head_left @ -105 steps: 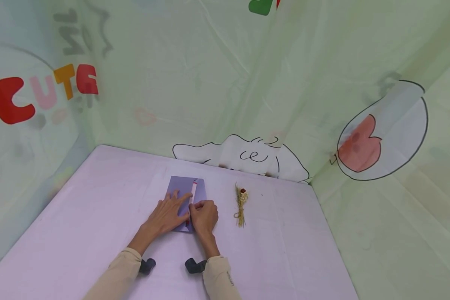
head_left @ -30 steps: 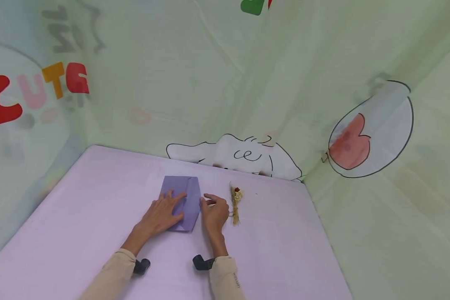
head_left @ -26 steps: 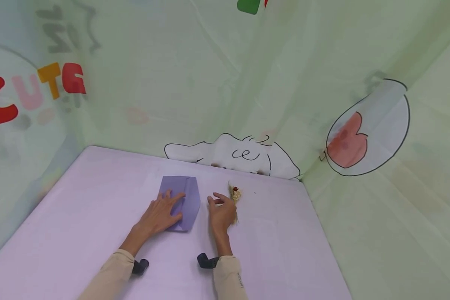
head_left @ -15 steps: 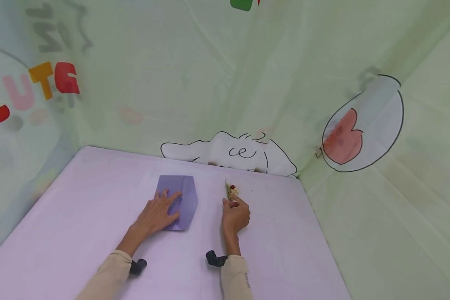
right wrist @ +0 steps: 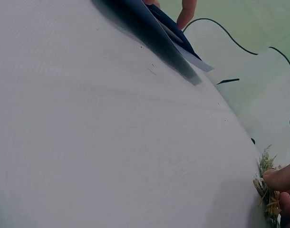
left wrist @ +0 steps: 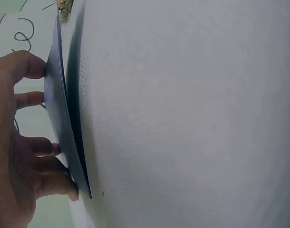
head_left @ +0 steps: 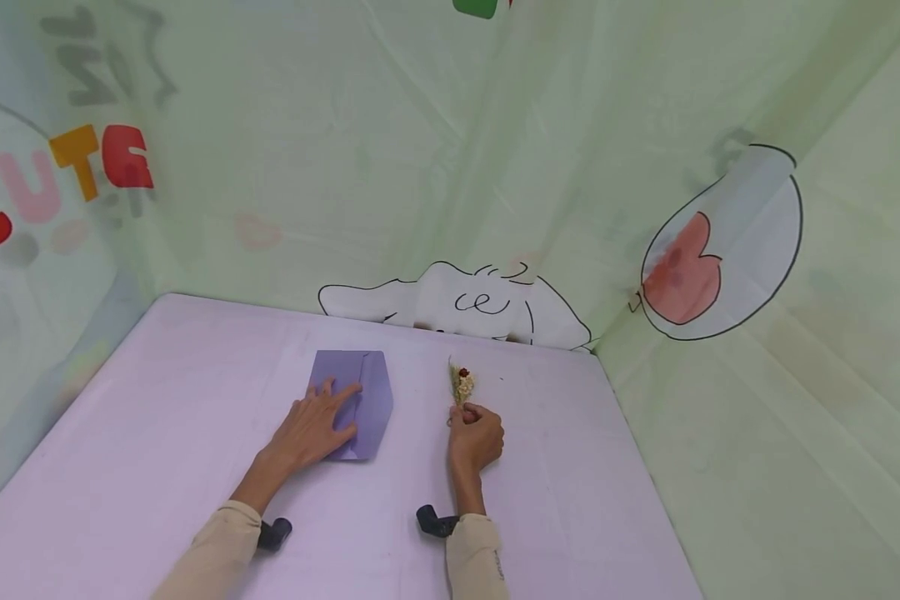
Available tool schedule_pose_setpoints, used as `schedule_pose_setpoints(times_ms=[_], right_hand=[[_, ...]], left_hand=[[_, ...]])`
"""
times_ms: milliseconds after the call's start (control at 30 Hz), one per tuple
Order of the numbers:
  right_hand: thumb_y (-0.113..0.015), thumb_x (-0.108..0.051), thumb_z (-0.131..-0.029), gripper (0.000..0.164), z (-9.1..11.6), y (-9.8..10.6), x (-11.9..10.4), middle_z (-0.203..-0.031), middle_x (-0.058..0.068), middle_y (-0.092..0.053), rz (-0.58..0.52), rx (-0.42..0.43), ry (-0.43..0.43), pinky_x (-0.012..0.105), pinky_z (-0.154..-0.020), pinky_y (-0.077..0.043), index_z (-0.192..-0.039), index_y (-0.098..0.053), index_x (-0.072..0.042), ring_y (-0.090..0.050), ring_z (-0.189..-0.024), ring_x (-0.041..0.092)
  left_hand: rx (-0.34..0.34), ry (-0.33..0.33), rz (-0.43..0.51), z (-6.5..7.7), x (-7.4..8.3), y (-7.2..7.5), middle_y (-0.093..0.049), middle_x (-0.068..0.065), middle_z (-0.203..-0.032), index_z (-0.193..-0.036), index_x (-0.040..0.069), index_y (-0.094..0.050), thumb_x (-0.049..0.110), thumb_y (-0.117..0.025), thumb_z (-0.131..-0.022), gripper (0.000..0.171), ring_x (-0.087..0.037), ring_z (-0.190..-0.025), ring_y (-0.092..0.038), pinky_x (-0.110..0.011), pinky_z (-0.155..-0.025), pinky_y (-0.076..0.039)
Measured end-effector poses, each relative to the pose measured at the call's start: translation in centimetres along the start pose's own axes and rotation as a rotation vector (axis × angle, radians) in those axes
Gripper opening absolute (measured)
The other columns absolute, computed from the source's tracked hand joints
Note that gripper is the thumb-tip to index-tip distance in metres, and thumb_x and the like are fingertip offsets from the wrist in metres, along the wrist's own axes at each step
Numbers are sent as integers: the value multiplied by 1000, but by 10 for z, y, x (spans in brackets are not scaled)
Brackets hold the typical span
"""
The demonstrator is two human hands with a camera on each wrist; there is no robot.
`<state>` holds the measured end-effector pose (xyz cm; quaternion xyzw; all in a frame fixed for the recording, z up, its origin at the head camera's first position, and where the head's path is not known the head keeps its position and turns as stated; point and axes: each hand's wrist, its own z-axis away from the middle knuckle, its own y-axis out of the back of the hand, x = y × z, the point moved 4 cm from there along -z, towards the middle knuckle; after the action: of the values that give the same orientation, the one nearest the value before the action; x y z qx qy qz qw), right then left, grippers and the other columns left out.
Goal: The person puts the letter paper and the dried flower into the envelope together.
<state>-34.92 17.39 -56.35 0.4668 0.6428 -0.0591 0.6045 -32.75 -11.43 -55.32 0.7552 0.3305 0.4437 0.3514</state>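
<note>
A purple envelope (head_left: 376,408) lies on the table in the head view, its flap spread out to the right. My left hand (head_left: 311,427) rests on it with fingers apart. In the left wrist view those fingertips touch the upper face of the envelope (left wrist: 57,102), whose near edge stands slightly off the cloth. To the right, my right hand (head_left: 477,438) pinches a small bunch of dried flowers (head_left: 462,385) by its stems, red and cream blooms pointing away from me. The right wrist view shows the thumb against the bunch (right wrist: 268,187); most of that hand falls outside the frame.
A pale lilac cloth covers the table (head_left: 585,483). Pale green printed fabric (head_left: 307,167) hangs behind and at both sides, meeting the table's far edge. A black wrist camera (head_left: 435,522) sits at each cuff.
Since the oldest frame, the white strip on the envelope has gone from sight and the flap now lies spread. My right hand moved right and took hold of the dried flowers; the left stayed.
</note>
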Motion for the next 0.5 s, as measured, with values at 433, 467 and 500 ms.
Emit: schedule_pose_setpoints(times_ms=[433, 467, 500], right_hand=[[-87, -12, -90, 8, -1, -5, 5, -76, 12, -78, 19, 16, 10, 44, -70, -44, -92, -86, -4, -71, -71, 32], [-87, -12, -90, 8, -1, -5, 5, -76, 12, -78, 20, 18, 11, 44, -69, -44, -92, -86, -5, -71, -71, 32], [-87, -12, -90, 7, -1, -5, 5, -75, 12, -77, 21, 19, 13, 43, -69, -44, -92, -86, -5, -71, -71, 32]], left_hand=[[-72, 37, -30, -1, 0, 1, -56, -38, -149, -154, 20, -60, 33, -71, -94, 62, -59, -128, -60, -69, -89, -54], [-75, 38, -37, -2, -1, 0, -56, -38, -149, -154, 20, -60, 33, -71, -95, 62, -58, -129, -60, -68, -89, -54], [-77, 38, -40, -2, -1, 0, -57, -37, -149, -154, 20, -60, 33, -71, -95, 62, -57, -129, -60, -67, -88, -55]])
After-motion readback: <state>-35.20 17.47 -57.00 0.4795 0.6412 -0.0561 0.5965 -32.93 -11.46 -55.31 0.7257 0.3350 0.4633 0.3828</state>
